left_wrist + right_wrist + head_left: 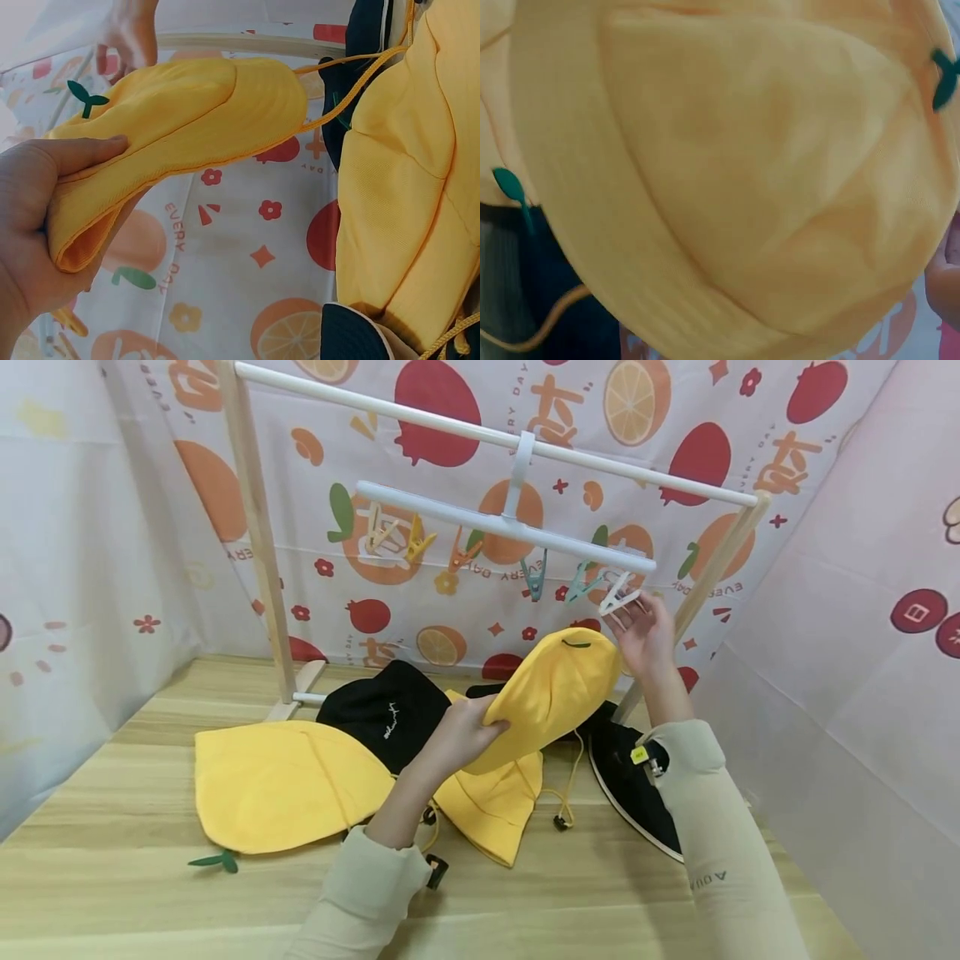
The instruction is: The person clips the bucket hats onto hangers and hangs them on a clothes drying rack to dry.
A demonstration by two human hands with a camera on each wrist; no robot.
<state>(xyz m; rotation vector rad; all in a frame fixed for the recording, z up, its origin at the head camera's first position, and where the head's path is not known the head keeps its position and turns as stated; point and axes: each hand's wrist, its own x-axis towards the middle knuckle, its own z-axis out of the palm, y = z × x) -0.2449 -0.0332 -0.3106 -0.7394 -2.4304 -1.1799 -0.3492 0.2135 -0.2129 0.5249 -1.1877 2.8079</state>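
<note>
My left hand (468, 731) grips a yellow bucket hat (558, 693) by its brim, thumb on top in the left wrist view. The hat has a small green sprout (88, 99) on its crown and a cord trailing down. It is held up in front of the hanger and fills most of the right wrist view. My right hand (648, 635) pinches a white clip (617, 597) at the right end of the pale blue hanger (450, 514); its fingertips are partly hidden. Beside that clip hang a teal clip (583, 583) and several others.
The hanger hooks over the top bar of a wooden rack (258, 535). On the table (112, 877) lie another yellow hat (285, 785), a yellow hat (495, 806) beneath the held one, a black hat (386, 710) and a black hat with pale edging (630, 793). A fruit-print cloth hangs behind.
</note>
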